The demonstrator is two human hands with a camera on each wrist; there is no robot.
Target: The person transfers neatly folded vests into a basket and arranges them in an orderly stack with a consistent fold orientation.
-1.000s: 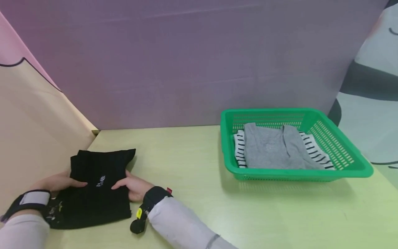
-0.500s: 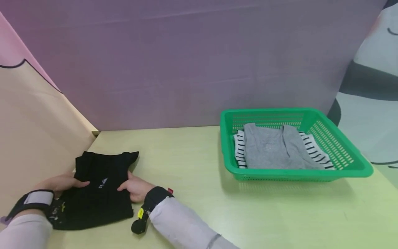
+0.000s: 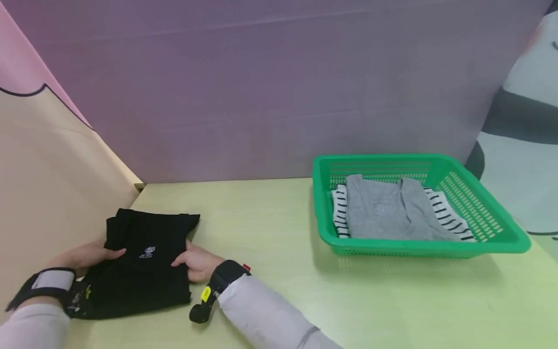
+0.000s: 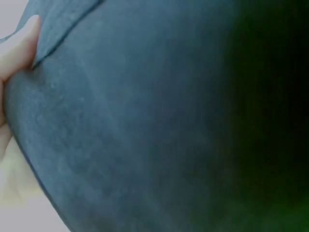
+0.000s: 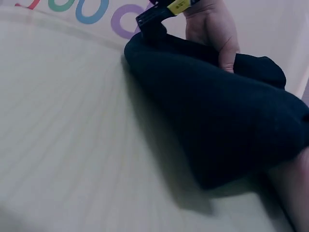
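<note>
A folded black garment, seemingly a shirt (image 3: 139,286), with a small white print, lies at the left of the table in the head view. My left hand (image 3: 89,255) grips its left edge, thumb on top and fingers tucked beneath. On the opposite edge, my right hand (image 3: 199,263) pinches the cloth the same way. The left wrist view is mostly filled by the shirt (image 4: 120,116), with the left thumb pressing on it. From the right wrist view, the shirt (image 5: 227,116) bulges a little off the table, and the left hand (image 5: 212,31) shows on its far side.
A green plastic basket (image 3: 423,246) stands at the right of the table (image 3: 270,232), holding a grey garment (image 3: 379,208) on top of a black-and-white striped one (image 3: 450,216). A purple-grey cloth backdrop (image 3: 235,97) rises behind, and a beige one (image 3: 56,165) at the left.
Both hands keep hold of the shirt. Its upper edge and white print have shifted slightly right, and the print, creased half a second ago, now lies flatter. The head view has turned slightly.
</note>
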